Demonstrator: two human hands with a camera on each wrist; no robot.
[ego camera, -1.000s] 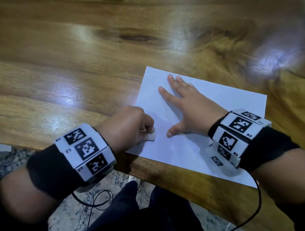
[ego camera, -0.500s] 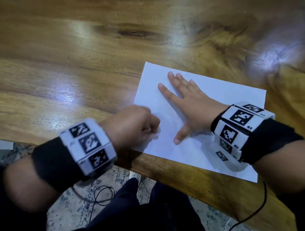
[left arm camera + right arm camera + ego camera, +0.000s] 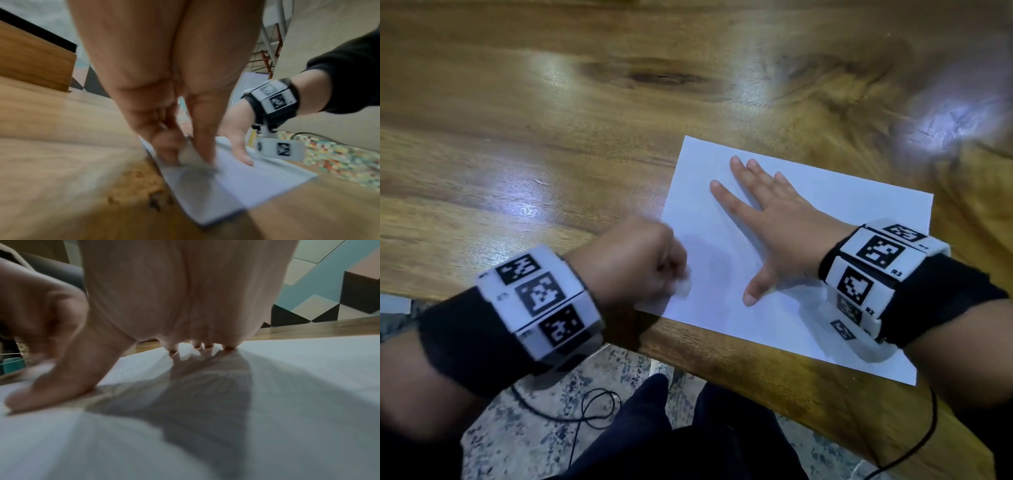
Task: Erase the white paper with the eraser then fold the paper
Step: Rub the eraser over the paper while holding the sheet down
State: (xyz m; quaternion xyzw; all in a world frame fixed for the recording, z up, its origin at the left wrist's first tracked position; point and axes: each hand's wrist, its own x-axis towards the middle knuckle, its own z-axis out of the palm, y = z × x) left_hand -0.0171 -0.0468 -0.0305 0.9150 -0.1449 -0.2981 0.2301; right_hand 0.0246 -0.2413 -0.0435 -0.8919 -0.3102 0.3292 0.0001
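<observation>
Nearest the wearer: dark trousers [image 3: 654, 438] and a black cable [image 3: 571, 411] over the speckled floor [image 3: 524, 425], below the wooden table [image 3: 551, 154] edge. L hand [image 3: 633, 267], fingers curled, pinches the white eraser [image 3: 683, 287] against the near-left corner of the white paper [image 3: 808, 192]; eraser blurred in head and L-wrist views. Paper lies flat, unfolded, at the table's near edge. R hand [image 3: 780, 222] rests flat on the sheet, fingers spread and straight, thumb splayed toward the eraser but apart from it. Marker bands [image 3: 541, 301] on both wrists; R band covers part of the paper's near-right area. Beyond: bare wood with glare patches.
</observation>
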